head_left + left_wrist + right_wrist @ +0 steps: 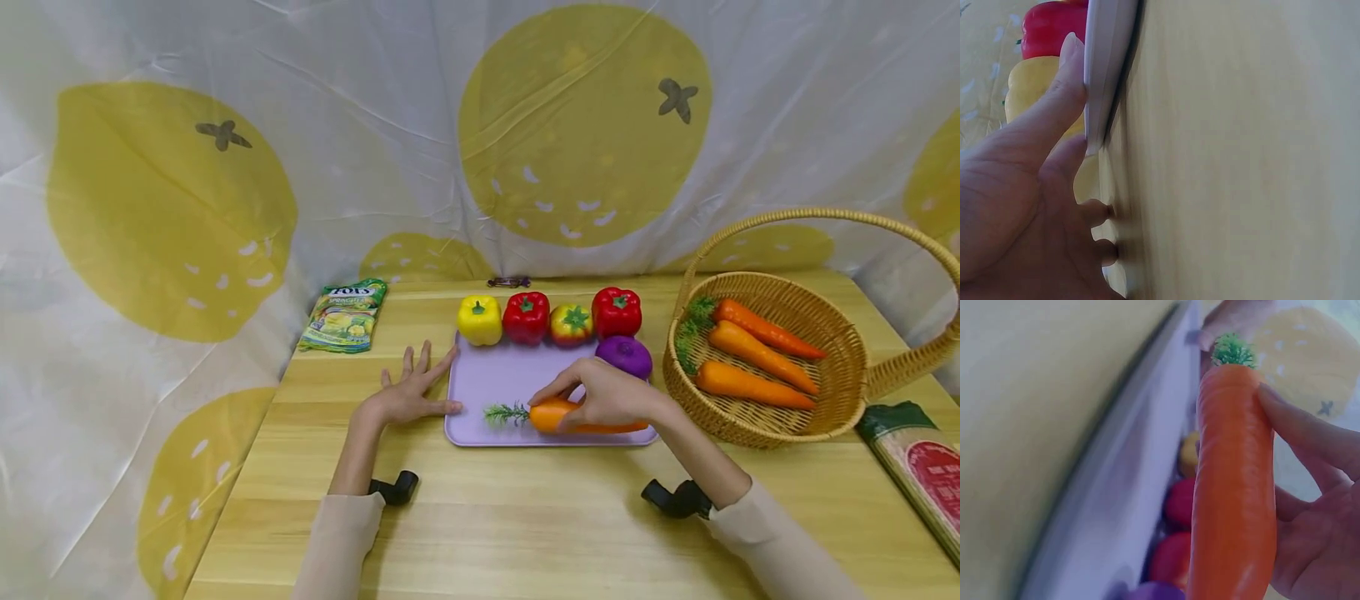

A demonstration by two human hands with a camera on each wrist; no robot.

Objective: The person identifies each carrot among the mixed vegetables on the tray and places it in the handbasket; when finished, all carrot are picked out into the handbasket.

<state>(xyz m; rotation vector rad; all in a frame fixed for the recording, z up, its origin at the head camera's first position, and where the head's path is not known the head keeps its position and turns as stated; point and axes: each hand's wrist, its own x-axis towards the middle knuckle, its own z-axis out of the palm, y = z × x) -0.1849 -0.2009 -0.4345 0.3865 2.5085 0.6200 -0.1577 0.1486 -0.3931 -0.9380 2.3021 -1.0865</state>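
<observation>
My right hand (611,393) grips an orange carrot (549,417) from above, over the front part of a lilac tray (487,375). The carrot lies crosswise, its green leafy top (506,413) pointing left. In the right wrist view thumb and fingers hold the carrot (1235,475) near its thick end. My left hand (408,396) is spread at the tray's left edge, thumb and index finger against its side (1100,75). Along the tray's back stand a yellow bell pepper (480,322), two red bell peppers (527,320) and a red-and-yellow fruit (572,325). A purple onion (628,357) sits at the right.
Right of the tray stands a wicker basket (720,423) with a tall handle, holding three carrots (757,385). A green snack bag (345,317) lies back left and a small wrapped candy (508,282) behind the peppers. At the right edge lies a long package (918,467) with a red label.
</observation>
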